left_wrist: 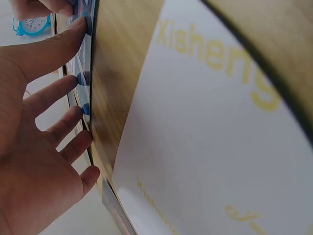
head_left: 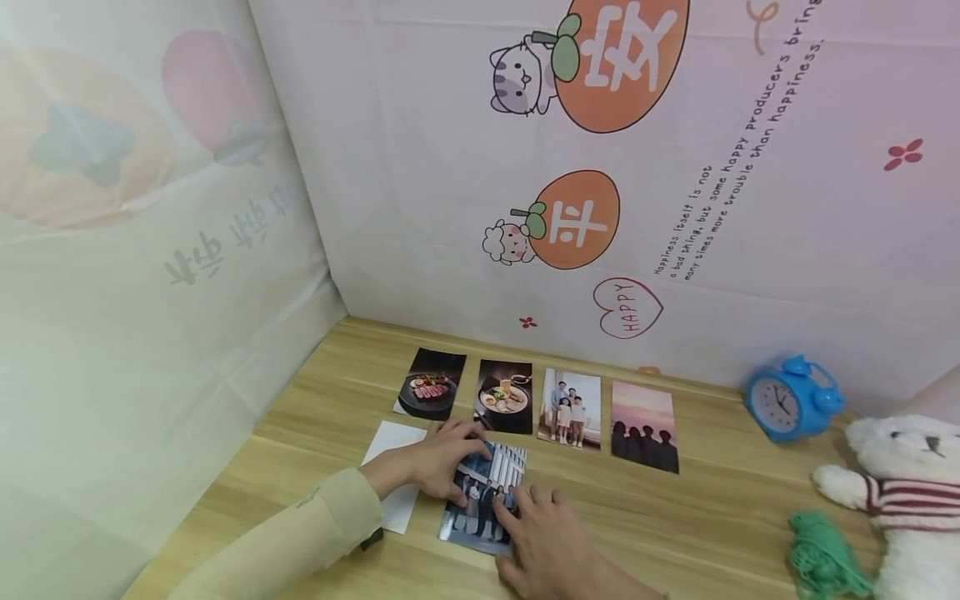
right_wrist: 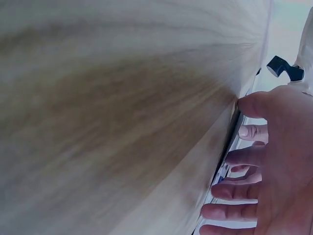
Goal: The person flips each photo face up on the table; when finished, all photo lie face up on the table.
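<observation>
A photo of a group of people before a building lies on the wooden table in the head view. My left hand spreads over its upper left, and in the left wrist view the fingertips touch its glossy surface. On the photo's right edge rests my right hand, fingers extended. Left of it, partly under my left forearm, lies a white card; the left wrist view shows yellow print on this white card.
Behind stand in a row a steak photo, a noodle bowl photo, a family photo and a silhouette photo, all lying flat. To the right are a blue alarm clock, green yarn and a white teddy bear.
</observation>
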{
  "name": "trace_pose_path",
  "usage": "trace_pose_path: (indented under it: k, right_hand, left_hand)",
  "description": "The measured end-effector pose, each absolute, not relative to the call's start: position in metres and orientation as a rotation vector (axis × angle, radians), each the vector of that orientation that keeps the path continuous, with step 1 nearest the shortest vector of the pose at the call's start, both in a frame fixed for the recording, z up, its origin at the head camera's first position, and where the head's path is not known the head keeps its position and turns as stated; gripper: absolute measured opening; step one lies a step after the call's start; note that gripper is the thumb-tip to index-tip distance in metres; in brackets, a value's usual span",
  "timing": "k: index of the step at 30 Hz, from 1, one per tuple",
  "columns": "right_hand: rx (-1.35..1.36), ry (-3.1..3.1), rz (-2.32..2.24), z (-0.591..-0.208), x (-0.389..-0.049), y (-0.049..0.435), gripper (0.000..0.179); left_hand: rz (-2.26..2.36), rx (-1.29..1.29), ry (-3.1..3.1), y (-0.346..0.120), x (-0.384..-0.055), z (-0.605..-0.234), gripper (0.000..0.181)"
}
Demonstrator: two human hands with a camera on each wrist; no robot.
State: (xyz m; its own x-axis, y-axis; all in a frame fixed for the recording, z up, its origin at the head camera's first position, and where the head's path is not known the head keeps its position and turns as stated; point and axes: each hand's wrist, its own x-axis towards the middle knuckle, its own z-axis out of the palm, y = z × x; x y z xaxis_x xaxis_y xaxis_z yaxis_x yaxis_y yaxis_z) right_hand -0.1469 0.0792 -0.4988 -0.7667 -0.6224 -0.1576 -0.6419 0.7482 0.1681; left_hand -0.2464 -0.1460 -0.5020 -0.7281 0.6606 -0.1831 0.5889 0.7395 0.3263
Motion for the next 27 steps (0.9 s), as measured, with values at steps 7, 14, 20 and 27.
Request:
trace_pose_path:
  k: [7,14,20,27]
  right_hand:
    - [-1.083,2.823,0.335,-0.5,-0.151,0.078,0.072]
    - [-1.08,2.762,0.359,-0.501,-0.156,0.075,0.061]
    - [-1.136,2.807,0.387,-0.498,-0.156,0.072,0.059]
    - [-1.174,2.874,0.447,-0.496,-0.154,0.068,0.058]
  left_hand:
    - [0.361,0.985,2.656,-0.147,-0.245,-0.502,0.065]
    - [0.369,0.991,2.657,-0.147,-0.245,-0.501,0.064]
    - [0.375,0.993,2.646,-0.148,-0.246,-0.501,0.065]
    - [0.505,0.972,2.674,-0.153,-0.248,-0.497,0.067]
